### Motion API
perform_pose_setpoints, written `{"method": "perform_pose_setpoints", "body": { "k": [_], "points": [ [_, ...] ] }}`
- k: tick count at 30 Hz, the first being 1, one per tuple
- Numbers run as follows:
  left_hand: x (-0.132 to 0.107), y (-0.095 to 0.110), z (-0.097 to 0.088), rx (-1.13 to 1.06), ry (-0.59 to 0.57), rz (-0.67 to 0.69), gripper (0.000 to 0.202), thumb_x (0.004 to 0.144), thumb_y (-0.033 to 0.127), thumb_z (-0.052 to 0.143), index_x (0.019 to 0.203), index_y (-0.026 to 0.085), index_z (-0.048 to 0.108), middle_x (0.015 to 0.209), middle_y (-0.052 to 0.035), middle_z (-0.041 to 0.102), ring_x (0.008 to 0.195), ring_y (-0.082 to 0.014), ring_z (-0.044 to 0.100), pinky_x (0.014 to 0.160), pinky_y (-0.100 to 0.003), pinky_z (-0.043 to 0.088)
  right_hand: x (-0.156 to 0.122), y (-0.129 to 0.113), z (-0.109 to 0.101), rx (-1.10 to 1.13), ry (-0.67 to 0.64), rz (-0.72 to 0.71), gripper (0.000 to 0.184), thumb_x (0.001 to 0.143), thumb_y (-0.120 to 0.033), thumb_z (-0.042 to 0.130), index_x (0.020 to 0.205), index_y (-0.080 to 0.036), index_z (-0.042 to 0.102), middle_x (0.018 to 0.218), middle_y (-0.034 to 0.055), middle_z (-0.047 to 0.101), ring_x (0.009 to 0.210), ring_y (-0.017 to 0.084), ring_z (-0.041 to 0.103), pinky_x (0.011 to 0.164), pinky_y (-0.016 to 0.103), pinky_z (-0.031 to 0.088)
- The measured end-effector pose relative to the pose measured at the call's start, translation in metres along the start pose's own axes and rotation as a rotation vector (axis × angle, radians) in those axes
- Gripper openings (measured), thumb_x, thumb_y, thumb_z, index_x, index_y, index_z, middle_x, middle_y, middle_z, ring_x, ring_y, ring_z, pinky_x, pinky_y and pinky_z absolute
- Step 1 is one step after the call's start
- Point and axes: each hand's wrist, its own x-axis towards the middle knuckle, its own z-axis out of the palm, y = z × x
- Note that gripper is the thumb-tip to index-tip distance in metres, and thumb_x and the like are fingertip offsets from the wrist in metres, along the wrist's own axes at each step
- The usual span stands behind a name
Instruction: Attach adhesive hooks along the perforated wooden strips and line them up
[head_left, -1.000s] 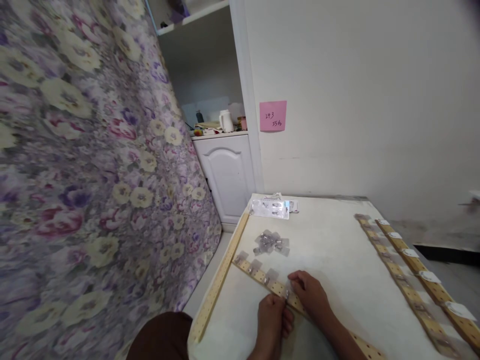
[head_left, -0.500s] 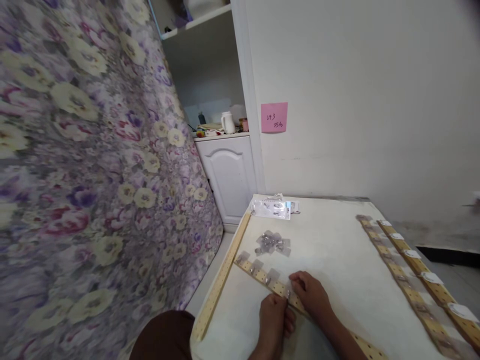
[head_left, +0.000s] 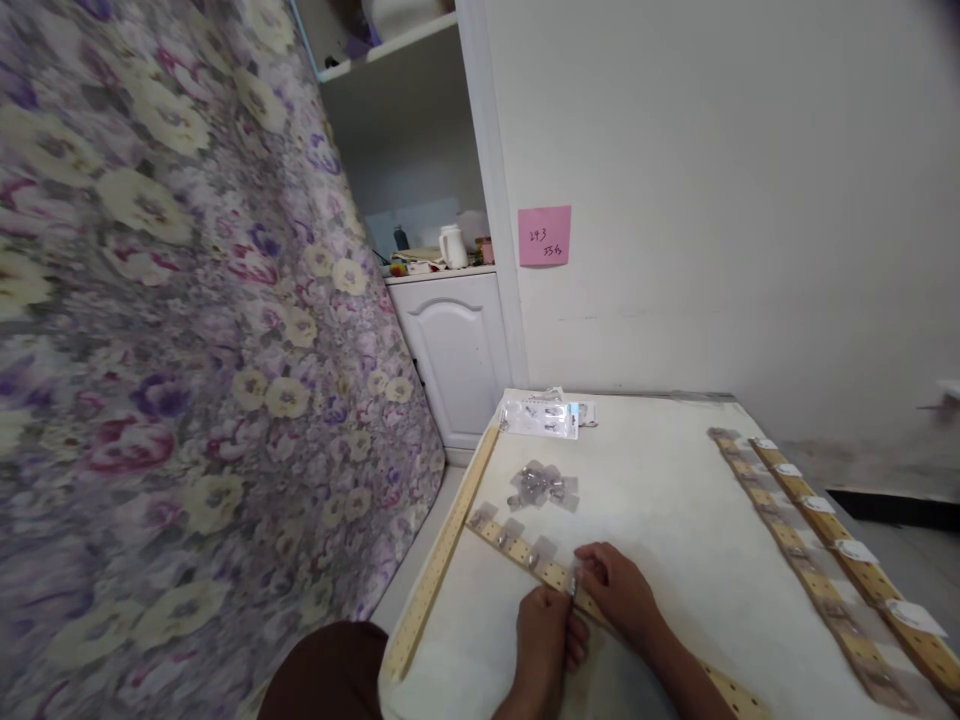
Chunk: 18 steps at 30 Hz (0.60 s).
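A pale wooden strip with rows of holes lies slantwise on the table. At its near edge my left hand is closed, its fingers curled round the strip beside a small shiny metal piece. My right hand bends over the strip from the other side, thumb and fingers pinched at that same piece. Its exact form is hidden between the fingertips. Farther up the strip, several clear plastic tabs with small metal fittings sit along it. A pile of similar clear tabs lies just beyond.
Another perforated strip runs along the table's left edge. Blister packaging lies at the back. On the right are a strip with clear tabs and one with white tabs. A floral curtain hangs at left.
The view has shifted slightly. My hands stay at the same spot on the strip, and the small metal piece between them looks turned a little.
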Motion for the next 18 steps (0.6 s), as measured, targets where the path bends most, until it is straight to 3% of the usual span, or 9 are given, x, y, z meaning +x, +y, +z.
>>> {"method": "perform_pose_setpoints", "body": {
  "k": [18],
  "points": [
    [0.0017, -0.0014, 0.0008, 0.001, -0.005, -0.002, 0.027, 0.076, 0.042, 0.052, 0.061, 0.02, 0.045, 0.041, 0.0029, 0.057, 0.026, -0.006, 0.042, 0.028, -0.017, 0.02, 0.0003, 0.0006, 0.0018, -0.03, -0.01, 0.054, 0.03, 0.07, -0.032, 0.057, 0.097, -0.023, 0.063, 0.088, 0.0029, 0.067, 0.079, 0.019, 0.061, 0.074, 0.03, 0.045]
  ]
}}
